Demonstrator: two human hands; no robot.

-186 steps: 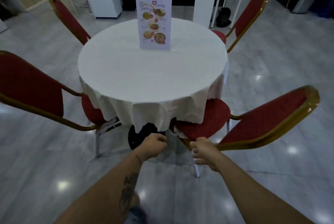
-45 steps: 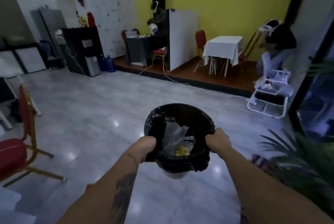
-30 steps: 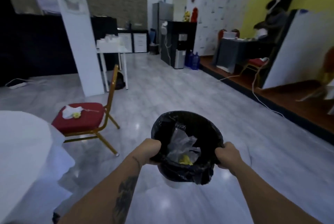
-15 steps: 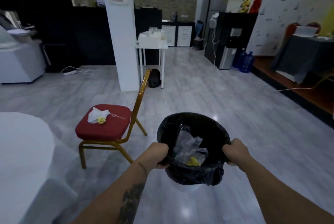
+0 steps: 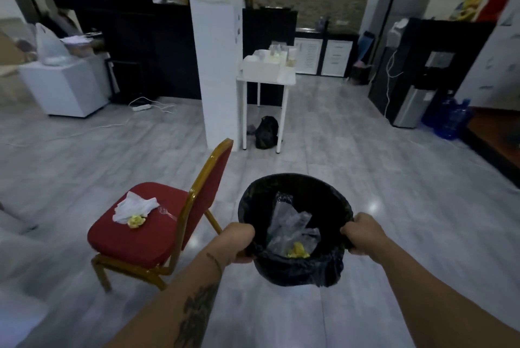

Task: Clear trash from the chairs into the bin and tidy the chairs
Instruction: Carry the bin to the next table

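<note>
I hold a round bin [image 5: 292, 187] lined with a black bag out in front of me, above the floor. My left hand [image 5: 237, 240] grips its left rim and my right hand [image 5: 363, 232] grips its right rim. Inside lie clear crumpled plastic [image 5: 292, 224] and a yellow scrap [image 5: 297, 250]. To the left stands a red chair with a gold frame [image 5: 135, 240], its back towards the bin. On its seat lie a white crumpled napkin [image 5: 135, 205], a yellow scrap [image 5: 136, 220] and a clear plastic utensil [image 5: 167, 212].
A white pillar [image 5: 215, 66] rises behind the chair, with a small white table [image 5: 266, 80] and a black bag [image 5: 266, 132] beside it. The white tablecloth's edge [image 5: 14, 249] shows at far left. Cables [image 5: 140, 108] lie on the grey floor; a water dispenser [image 5: 413, 89] stands at right.
I have turned left while carrying the bin in both hands. The red chair with trash has come closer and nearer the middle of the view. My grip on the bin is unchanged.
</note>
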